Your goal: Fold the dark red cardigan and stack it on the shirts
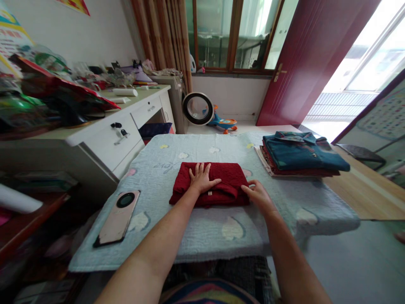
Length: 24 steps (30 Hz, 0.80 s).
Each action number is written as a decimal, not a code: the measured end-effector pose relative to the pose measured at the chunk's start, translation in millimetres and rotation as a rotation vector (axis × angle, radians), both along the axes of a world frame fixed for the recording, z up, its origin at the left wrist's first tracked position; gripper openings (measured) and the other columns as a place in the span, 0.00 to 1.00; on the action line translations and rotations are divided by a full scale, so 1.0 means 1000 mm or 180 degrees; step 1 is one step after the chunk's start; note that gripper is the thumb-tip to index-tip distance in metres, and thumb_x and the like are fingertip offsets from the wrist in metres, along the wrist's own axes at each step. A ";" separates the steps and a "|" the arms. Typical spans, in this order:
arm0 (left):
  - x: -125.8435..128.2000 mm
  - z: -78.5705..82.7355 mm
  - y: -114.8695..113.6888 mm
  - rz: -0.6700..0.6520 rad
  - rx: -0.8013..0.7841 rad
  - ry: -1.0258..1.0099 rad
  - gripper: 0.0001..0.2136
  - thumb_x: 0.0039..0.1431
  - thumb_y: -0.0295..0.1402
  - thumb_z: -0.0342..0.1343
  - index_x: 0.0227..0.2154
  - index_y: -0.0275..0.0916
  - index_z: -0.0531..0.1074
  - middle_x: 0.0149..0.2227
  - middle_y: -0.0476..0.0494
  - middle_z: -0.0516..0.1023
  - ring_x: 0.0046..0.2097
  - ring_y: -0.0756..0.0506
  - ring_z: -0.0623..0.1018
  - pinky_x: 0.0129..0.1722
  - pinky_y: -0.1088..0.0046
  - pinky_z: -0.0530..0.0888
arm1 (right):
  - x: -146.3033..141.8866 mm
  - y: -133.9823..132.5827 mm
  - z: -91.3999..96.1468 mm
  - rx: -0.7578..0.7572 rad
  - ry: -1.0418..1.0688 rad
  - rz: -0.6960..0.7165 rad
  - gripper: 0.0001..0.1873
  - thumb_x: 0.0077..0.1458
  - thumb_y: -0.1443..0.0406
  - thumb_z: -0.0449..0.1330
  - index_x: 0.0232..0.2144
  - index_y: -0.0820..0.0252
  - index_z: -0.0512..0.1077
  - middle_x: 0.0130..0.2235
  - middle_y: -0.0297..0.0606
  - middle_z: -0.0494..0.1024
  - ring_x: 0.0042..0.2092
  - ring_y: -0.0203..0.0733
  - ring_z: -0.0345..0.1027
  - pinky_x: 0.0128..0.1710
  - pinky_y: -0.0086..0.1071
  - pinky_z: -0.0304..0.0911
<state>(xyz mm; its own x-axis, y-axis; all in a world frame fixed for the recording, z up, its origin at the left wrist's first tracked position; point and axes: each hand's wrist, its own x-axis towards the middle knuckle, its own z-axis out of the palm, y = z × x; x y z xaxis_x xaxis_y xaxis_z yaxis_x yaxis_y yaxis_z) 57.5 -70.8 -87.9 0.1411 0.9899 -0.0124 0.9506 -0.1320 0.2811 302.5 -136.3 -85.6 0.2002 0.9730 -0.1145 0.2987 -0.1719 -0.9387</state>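
A dark red garment (221,172), folded into a rectangle, lies on the pale blue cloth (196,236) in front of me. Its neckline with a small white label faces my side. My left hand (201,178) rests flat on top of it, fingers spread. At the garment's right edge, my right hand (260,195) pinches the fabric between thumb and fingers. To the right of it sits a stack of folded clothes, with a teal shirt (300,152) on top.
A phone (118,217) lies at the left of the cloth. Behind it stands a white desk (117,135) crowded with items. A washing machine (198,108) with its round door open and a toy ride-on car (223,122) are beyond the table. A red door (303,55) stands open at right.
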 end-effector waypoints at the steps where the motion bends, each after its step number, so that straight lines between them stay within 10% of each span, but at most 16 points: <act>1: 0.000 0.000 0.000 0.0002 0.0005 -0.0007 0.48 0.51 0.67 0.44 0.68 0.43 0.46 0.71 0.35 0.43 0.71 0.32 0.40 0.63 0.36 0.39 | -0.002 -0.003 0.002 0.0038 0.0361 0.0041 0.26 0.39 0.48 0.66 0.34 0.56 0.64 0.18 0.22 0.65 0.19 0.33 0.57 0.19 0.25 0.49; 10: -0.001 -0.002 0.002 -0.0009 -0.0025 -0.0004 0.48 0.49 0.68 0.45 0.68 0.44 0.45 0.71 0.35 0.42 0.71 0.33 0.40 0.63 0.36 0.40 | -0.001 -0.017 -0.003 0.0133 0.1432 -0.0209 0.27 0.40 0.53 0.67 0.41 0.55 0.63 0.23 0.23 0.68 0.19 0.30 0.57 0.18 0.23 0.49; 17: 0.000 -0.002 0.002 -0.0002 -0.0003 0.0071 0.49 0.49 0.68 0.45 0.68 0.45 0.45 0.71 0.36 0.41 0.71 0.32 0.39 0.63 0.36 0.41 | 0.010 0.000 -0.001 0.0432 -0.0794 -0.0209 0.20 0.48 0.55 0.59 0.40 0.61 0.69 0.39 0.42 0.75 0.35 0.42 0.70 0.36 0.35 0.67; 24: 0.001 0.000 0.002 -0.0006 -0.0063 0.0121 0.50 0.49 0.68 0.43 0.68 0.43 0.44 0.71 0.35 0.41 0.71 0.32 0.39 0.63 0.36 0.40 | -0.056 0.054 0.039 0.1040 -0.2366 0.0161 0.29 0.61 0.58 0.47 0.61 0.66 0.61 0.64 0.51 0.62 0.65 0.49 0.52 0.63 0.43 0.48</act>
<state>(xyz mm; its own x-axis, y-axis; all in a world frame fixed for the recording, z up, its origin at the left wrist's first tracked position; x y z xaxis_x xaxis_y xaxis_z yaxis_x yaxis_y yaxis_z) 58.1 -68.9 -87.5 0.1419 0.9892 -0.0373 0.9604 -0.1284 0.2472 246.5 -81.9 -47.0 0.0671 0.9442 0.3224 0.8637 0.1068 -0.4926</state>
